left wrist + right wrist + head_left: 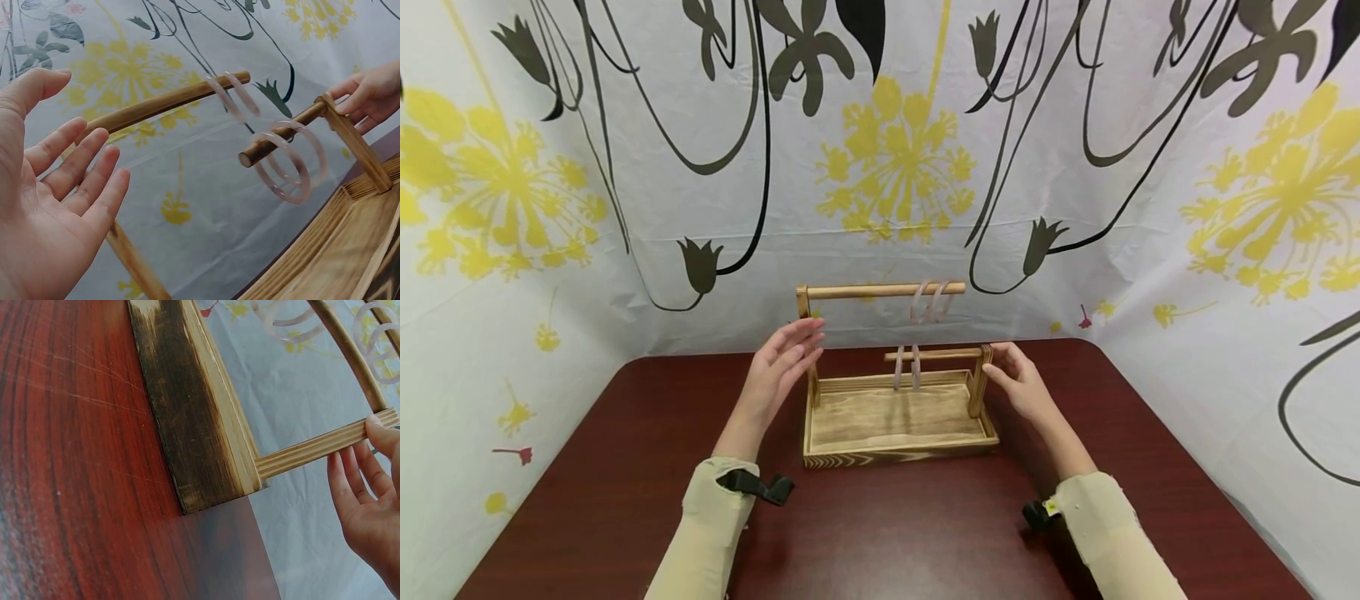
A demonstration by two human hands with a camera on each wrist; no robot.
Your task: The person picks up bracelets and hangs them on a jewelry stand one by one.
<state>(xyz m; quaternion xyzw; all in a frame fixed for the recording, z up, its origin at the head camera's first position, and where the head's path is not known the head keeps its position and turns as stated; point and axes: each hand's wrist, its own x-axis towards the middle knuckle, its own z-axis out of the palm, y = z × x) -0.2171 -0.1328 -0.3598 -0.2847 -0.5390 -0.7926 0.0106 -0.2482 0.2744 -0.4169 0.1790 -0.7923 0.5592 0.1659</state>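
Note:
A wooden bangle stand (880, 448) has a shallow tray, a tall left post and a shorter right post (978, 392), each with a sideways bar. Two pale pink translucent bangles (930, 302) hang near the free end of the upper bar (865, 291). Two more bangles (290, 162) hang on the lower bar (247, 157). My right hand (1017, 379) pinches the top of the short post between thumb and fingers, as the right wrist view shows (375, 494). Beside the tall post, my left hand (782, 367) holds nothing, its fingers extended and slightly bent.
The stand rests on a dark red-brown table (880, 525) near its back edge. Behind and at both sides hangs a white sheet (850, 183) printed with yellow and grey flowers. Black wrist straps (756, 485) sit over the beige sleeves (700, 529).

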